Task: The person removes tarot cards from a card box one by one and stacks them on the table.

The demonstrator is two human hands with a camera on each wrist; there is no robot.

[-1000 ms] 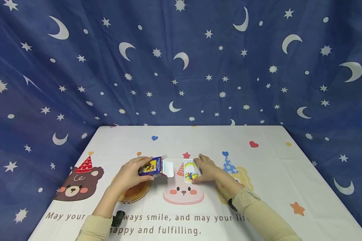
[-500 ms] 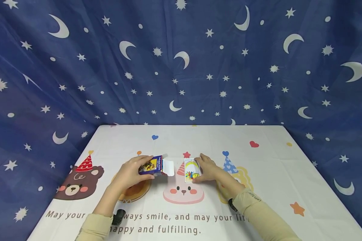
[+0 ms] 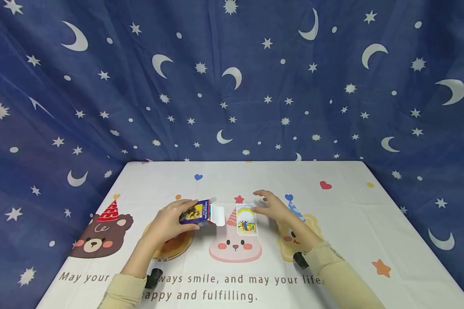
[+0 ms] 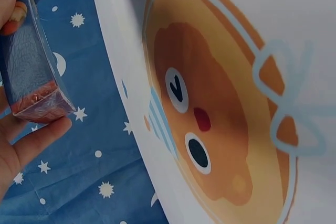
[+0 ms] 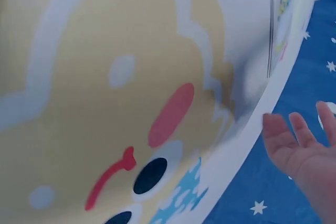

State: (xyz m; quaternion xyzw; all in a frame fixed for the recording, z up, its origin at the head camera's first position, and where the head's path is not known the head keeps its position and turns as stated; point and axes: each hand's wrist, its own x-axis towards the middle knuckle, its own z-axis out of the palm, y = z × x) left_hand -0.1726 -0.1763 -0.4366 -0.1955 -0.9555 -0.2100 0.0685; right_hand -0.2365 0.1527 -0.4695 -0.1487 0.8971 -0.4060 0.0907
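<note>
My left hand point(image 3: 170, 219) grips a small dark blue card box point(image 3: 195, 213), thumb on the near side and fingers on the far side. The box has a yellow picture and "Universal Waite" lettering, and its white end flap point(image 3: 218, 216) hangs open toward the right. In the left wrist view, the hand's fingers hold the shiny wrapped box point(image 4: 34, 61) by its end and sides. A tarot card point(image 3: 247, 221) with a rainbow and figures lies face up on the tablecloth. My right hand point(image 3: 272, 207) hovers just right of it, fingers spread, holding nothing.
The white tablecloth point(image 3: 344, 240) carries printed animal faces, hearts, stars and lettering. A blue curtain point(image 3: 232, 107) with moons and stars hangs behind the table and along both sides. Black straps point(image 3: 300, 259) sit at the wrists.
My right hand has let go of the tarot card and drawn up and right with its fingers spreading. The card stays on the cloth. My left hand keeps holding the box nearly still.
</note>
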